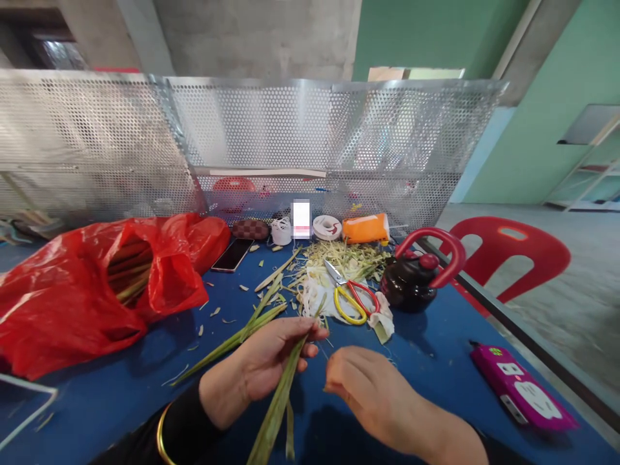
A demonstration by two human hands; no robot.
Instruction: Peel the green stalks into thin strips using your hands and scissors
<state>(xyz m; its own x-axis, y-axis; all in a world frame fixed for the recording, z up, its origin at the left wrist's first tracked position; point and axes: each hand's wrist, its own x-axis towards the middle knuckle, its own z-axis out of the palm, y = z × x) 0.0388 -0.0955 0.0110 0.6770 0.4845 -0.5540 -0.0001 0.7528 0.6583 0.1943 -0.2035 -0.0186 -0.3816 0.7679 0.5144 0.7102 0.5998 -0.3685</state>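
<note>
My left hand (268,358) is closed round a long green leaf strip (278,407) that runs from my fingers down toward me. Just to its right, my right hand (368,387) has its fingers curled and pinched together; what they hold is too thin to make out. More green strips (242,332) lie on the blue table (121,394) behind my left hand. Scissors (351,294) with yellow and red handles rest on a white cloth past my hands, among leaf trimmings (346,255).
A red plastic bag (62,303) with stalks inside lies at left. A dark teapot with red handle (416,278), a phone (232,255), tape rolls (327,227), an orange packet (365,228) and a magenta case (520,386) sit around. Perforated metal screen (252,142) behind; red chair (513,258) at right.
</note>
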